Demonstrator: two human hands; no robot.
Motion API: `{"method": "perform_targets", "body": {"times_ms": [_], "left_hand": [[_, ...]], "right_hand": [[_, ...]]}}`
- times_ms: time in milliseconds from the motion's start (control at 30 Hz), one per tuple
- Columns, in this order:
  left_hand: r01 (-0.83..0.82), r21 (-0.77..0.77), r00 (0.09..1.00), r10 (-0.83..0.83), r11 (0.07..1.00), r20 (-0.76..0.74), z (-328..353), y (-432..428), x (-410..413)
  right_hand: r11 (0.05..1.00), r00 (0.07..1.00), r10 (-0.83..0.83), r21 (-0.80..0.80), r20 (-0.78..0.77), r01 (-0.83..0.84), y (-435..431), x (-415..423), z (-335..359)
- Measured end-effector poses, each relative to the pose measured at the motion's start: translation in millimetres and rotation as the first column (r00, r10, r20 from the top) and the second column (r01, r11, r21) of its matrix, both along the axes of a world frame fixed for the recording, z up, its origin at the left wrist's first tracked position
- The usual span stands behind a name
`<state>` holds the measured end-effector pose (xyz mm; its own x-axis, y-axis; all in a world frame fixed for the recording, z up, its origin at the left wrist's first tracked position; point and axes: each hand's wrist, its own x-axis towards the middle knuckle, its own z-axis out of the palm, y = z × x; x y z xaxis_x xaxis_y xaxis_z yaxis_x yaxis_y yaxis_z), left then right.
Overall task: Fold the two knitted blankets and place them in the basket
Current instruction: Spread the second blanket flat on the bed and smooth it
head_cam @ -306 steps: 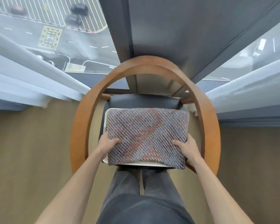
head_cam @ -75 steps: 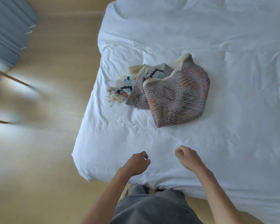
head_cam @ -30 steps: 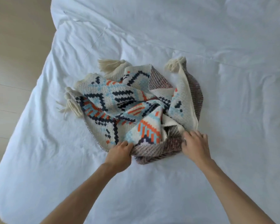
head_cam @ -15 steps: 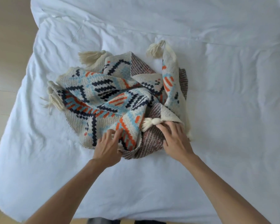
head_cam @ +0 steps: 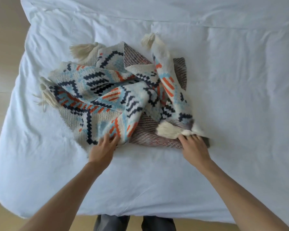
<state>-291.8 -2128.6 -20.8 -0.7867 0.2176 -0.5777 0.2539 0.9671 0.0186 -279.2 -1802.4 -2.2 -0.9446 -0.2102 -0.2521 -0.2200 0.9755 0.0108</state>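
Observation:
A knitted blanket (head_cam: 107, 90) lies crumpled in the middle of the bed, cream with blue, orange and navy patterns, a grey-red woven underside and cream tassels at its corners. My left hand (head_cam: 103, 147) presses and pinches its near edge at the lower left. My right hand (head_cam: 193, 145) grips a tasselled corner at the lower right, blurred by motion. The other blanket and the basket are out of view.
The bed (head_cam: 232, 97) is covered by a rumpled white sheet that fills most of the view. A strip of wooden floor (head_cam: 5, 47) runs along the left side and below the bed's near edge, where my dark trousers show.
My right hand has pulled the tasselled corner outward to the right and slightly toward me. The left hand stays on the near edge. The blanket has spread wider than half a second ago.

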Motion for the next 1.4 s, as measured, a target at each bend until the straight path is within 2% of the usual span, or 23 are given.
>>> {"method": "perform_targets", "body": {"times_ms": [100,167,200,267,300,367,400,433,500,600,700,800,900,933,1000,1067,1167,1233,1267,1333,1400], "left_hand": [[0.089,-0.134,0.988,-0.071,0.987,0.138,1.9,-11.5,23.9],[0.073,-0.193,0.986,-0.042,0.978,0.16,3.8,1.1,28.0],[0.053,-0.21,0.99,-0.023,0.976,0.142,5.4,13.2,27.0],[0.021,-0.192,0.999,-0.013,0.981,0.046,11.6,40.2,22.5],[0.03,-0.132,0.999,-0.033,0.991,-0.021,14.3,53.5,19.9],[0.122,0.117,0.982,-0.103,0.986,-0.159,15.6,80.1,17.8],[0.2,0.249,0.963,-0.143,0.948,-0.23,14.9,93.6,17.5],[0.274,0.345,0.942,-0.179,0.898,-0.283,14.3,107.4,16.9],[0.327,0.43,0.93,-0.205,0.842,-0.306,9.5,132.6,12.8],[0.154,0.346,0.976,-0.086,0.925,-0.202,-2.6,150.4,-2.8],[0.031,0.171,0.988,-0.004,0.985,-0.155,-9.9,145.1,-20.9],[0.008,0.05,0.994,-0.003,0.999,-0.105,-6.6,131.2,-31.7],[0.116,0.003,0.992,-0.116,0.993,-0.05,1.0,126.3,-16.4],[0.179,0.009,0.982,-0.178,0.984,-0.066,3.8,128.6,-5.1],[0.258,0.057,0.964,-0.252,0.965,-0.084,9.0,139.6,21.7],[0.269,0.126,0.961,-0.258,0.955,-0.096,13.1,156.6,49.0],[0.366,0.176,0.926,-0.339,0.914,-0.163,19.6,185.0,84.5],[0.444,0.183,0.89,-0.409,0.877,-0.201,20.3,197.8,102.1],[0.451,0.187,0.887,-0.416,0.873,-0.2,19.9,201.2,108.5],[0.393,0.204,0.919,-0.375,0.897,-0.12,13.4,199.5,116.5],[0.33,0.18,0.941,-0.339,0.926,0.017,3.8,188.9,118.4]], "right_hand": [[0.98,0.952,-0.171,0.147,0.256,0.137,35.2,35.1,5.6],[0.957,0.879,-0.257,0.233,0.402,0.173,40.1,43.4,4.8],[0.957,0.868,-0.263,0.225,0.421,0.181,40.4,43.3,5.1],[0.974,0.889,-0.224,0.119,0.4,0.192,35.1,38.8,7.8],[0.985,0.925,-0.168,0.017,0.341,0.172,31.1,36.1,9.6],[0.974,0.985,-0.052,-0.208,0.163,0.086,23.5,28.7,11.3],[0.961,0.998,-0.02,-0.274,0.058,0.036,21.2,24.9,9.5],[0.956,1.0,-0.011,-0.294,0.003,0.012,20.4,20.6,6.5],[0.971,0.998,-0.043,-0.234,0.052,0.054,22.7,12.1,-1.1],[0.987,0.975,-0.113,-0.092,0.189,0.132,33.7,12.6,-12.5],[0.989,0.971,-0.043,-0.128,0.234,0.075,42.6,26.0,-16.5],[0.986,0.929,0.115,-0.154,0.352,-0.064,53.5,52.8,-15.8],[0.991,0.892,0.132,-0.071,0.431,-0.112,73.6,80.7,-11.0],[0.993,0.895,0.112,-0.027,0.432,-0.111,80.2,87.6,-5.6],[0.993,0.937,0.083,0.057,0.34,-0.108,97.0,94.2,5.6],[0.996,0.983,0.018,0.085,0.184,-0.034,121.9,96.8,12.2],[0.986,0.993,-0.09,0.144,0.071,0.079,154.5,101.4,20.8],[0.983,0.986,-0.059,0.178,0.156,0.03,161.5,110.6,21.7],[0.982,0.962,-0.042,0.189,0.27,-0.01,161.9,118.3,18.9],[0.979,0.861,-0.085,0.205,0.501,-0.022,159.1,136.0,8.7],[0.98,0.761,-0.186,0.175,0.621,0.097,151.7,148.1,2.3]]}}
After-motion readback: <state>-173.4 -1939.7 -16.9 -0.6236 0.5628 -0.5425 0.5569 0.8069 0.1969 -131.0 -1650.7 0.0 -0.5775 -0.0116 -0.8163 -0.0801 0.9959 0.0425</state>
